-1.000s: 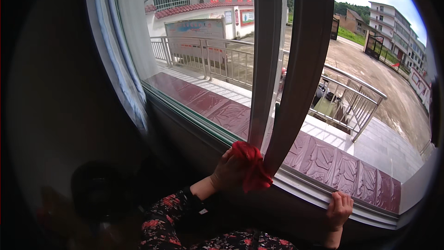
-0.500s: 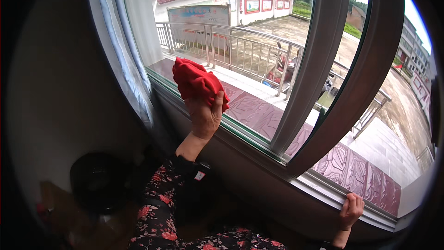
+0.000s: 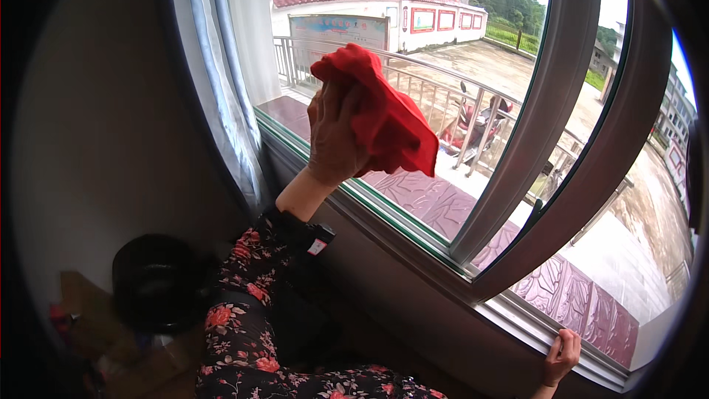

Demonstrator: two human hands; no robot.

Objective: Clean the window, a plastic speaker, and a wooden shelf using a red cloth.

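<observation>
A crumpled red cloth (image 3: 388, 122) is in the grip of my left hand (image 3: 336, 137), held up against or just in front of the window glass (image 3: 473, 66). Its loose corner hangs down to the right, and the cloth hides part of my fingers. My right hand (image 3: 563, 358) rests on the window's metal sill track (image 3: 532, 325) at the lower right, fingers bent over its edge. Whether it holds anything there I cannot make out.
Grey window frames (image 3: 561, 103) slant across the right side. Pale curtains (image 3: 221, 81) hang at the left edge of the window. Below, in the dark room, stand a black rounded object (image 3: 159, 281) and a cardboard box (image 3: 81, 299). Outside runs a metal railing (image 3: 436, 100).
My left hand has moved up and slightly right with the red cloth, which now spreads out to the right. My right hand stays on the sill track. The whole view has shifted a little.
</observation>
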